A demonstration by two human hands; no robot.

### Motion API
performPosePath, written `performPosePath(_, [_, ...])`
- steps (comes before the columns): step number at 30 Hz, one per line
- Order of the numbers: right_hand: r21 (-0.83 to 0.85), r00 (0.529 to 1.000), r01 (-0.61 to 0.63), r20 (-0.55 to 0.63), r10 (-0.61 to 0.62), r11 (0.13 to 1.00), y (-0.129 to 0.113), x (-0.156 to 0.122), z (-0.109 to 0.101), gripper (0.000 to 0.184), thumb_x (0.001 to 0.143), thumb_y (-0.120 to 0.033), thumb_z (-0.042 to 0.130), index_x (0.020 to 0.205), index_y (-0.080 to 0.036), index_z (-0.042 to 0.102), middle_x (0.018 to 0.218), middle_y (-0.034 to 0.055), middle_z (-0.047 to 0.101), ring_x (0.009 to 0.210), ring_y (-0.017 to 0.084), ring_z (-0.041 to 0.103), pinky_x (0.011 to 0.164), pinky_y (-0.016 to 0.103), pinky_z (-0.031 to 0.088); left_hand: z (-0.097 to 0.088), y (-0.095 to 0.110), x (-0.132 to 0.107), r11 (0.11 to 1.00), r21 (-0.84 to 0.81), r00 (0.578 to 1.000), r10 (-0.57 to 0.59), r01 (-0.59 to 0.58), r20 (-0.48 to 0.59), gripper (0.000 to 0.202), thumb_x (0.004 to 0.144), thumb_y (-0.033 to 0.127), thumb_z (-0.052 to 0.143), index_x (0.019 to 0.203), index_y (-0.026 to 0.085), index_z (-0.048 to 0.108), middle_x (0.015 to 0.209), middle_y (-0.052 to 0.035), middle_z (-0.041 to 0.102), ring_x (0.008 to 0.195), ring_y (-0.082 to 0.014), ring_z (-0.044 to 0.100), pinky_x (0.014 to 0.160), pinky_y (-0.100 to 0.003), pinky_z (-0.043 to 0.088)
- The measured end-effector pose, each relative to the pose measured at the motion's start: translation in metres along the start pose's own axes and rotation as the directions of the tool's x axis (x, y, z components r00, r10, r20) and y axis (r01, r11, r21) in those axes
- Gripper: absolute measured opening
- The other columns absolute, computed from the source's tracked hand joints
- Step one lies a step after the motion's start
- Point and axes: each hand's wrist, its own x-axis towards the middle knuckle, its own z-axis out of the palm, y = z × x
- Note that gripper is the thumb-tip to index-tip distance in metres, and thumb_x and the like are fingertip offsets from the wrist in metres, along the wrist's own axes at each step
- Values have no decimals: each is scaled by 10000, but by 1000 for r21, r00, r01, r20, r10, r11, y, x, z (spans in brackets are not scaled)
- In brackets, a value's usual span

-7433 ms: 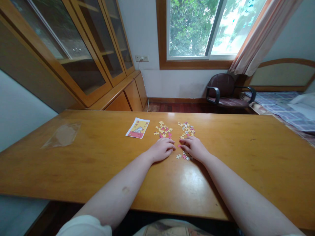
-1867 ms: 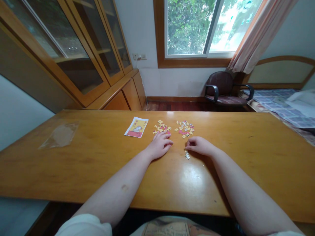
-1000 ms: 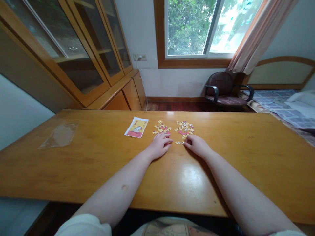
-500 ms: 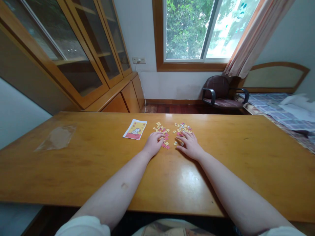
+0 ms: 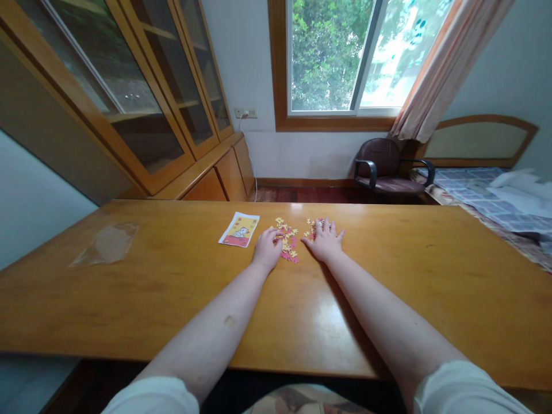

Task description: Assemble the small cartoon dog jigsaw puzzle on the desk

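Small jigsaw puzzle pieces in yellow and pink lie in two loose groups on the wooden table. My left hand (image 5: 268, 248) rests at the left edge of the left group of puzzle pieces (image 5: 292, 240). Its fingers are loosely bent and apart from the thumb, and I see nothing held in them. Flat over the right group of puzzle pieces (image 5: 310, 233) lies my right hand (image 5: 325, 242), fingers spread, covering many of them. Left of my left hand is a picture card (image 5: 240, 229) with a white animal on yellow and pink.
A clear plastic bag (image 5: 106, 242) lies flat on the left of the table (image 5: 181, 287). Beyond the table stand a glass-door cabinet (image 5: 202, 164), an armchair (image 5: 382, 164) and a bed (image 5: 470, 187). A window (image 5: 332, 57) is in the far wall.
My right hand has moved slightly forward and left, turned, and spread flat over the right group. My left hand has bent its fingers a little more. The view has tilted slightly.
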Motion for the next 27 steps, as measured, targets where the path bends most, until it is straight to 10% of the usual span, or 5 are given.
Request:
performPosePath(11, [-2, 989, 135, 62, -135, 991, -4, 42, 3, 691, 905, -653, 266, 1479, -270, 305, 1566, 125, 204, 1420, 357, 168, 1092, 628, 69, -2, -3, 3, 984, -132, 987, -130, 116, -98, 260, 760, 157, 500, 983, 203, 625, 1164, -86, 590, 1145, -226, 542, 1029, -392, 418])
performPosePath(18, [-42, 983, 176, -53, -178, 983, -6, 37, -6, 745, 920, -620, 265, 1521, -187, 181, 1578, 147, 128, 1447, 348, 39, 1101, 613, -68, -7, 1, 4, 925, -291, 954, -283, 244, -98, 175, 804, 230, 474, 885, 186, 624, 870, -36, 637, 812, -174, 595, 764, -304, 485])
performPosePath(21, [-71, 920, 350, -164, -357, 934, -21, 25, -9, 718, 938, -545, 308, 1505, -113, 226, 1573, 145, 155, 1456, 294, 46, 1143, 531, -73, -8, 2, 4, 907, -319, 939, -324, 273, -118, 163, 820, 249, 444, 843, 200, 598, 703, 10, 586, 684, -159, 564, 658, -271, 456])
performPosePath(27, [98, 816, 575, -2, -578, 812, -75, 19, 1, 757, 922, -609, 316, 1481, -100, 292, 1559, 161, 201, 1437, 269, 188, 1161, 417, 154, -7, 5, 3, 913, -331, 921, -321, 239, -220, 181, 853, 278, 398, 738, 212, 521, 731, 1, 589, 741, -165, 566, 686, -263, 448])
